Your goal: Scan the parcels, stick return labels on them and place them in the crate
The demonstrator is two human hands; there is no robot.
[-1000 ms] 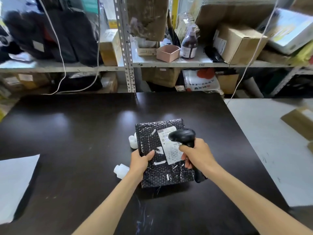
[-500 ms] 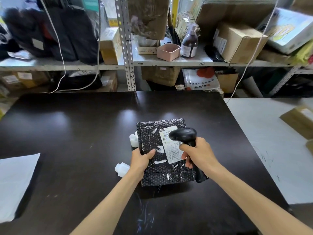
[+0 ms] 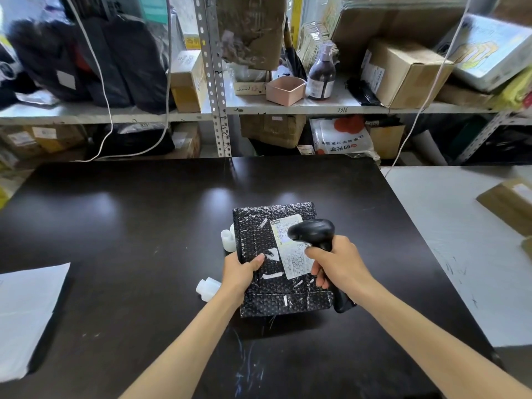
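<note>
You're on the scanning step. Your right hand [image 3: 339, 266] is wrapped round the scanner [image 3: 312, 230], aimed at the parcel [image 3: 250, 226], which your left hand [image 3: 239, 273] grips by its edge at mid-tabletop [image 3: 129, 226]. The return label and crating are still to do, and no crate shows.

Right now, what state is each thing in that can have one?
Parcel: flat on the table, label up.
Scanner: held, head over the label.
Left grip: holds the parcel's left edge, thumb on top.
Right grip: wrapped round the scanner's handle.
Near white bottle: lying on its side.
Brown bottle: upright on the shelf.
Pink box: open-topped.
</note>
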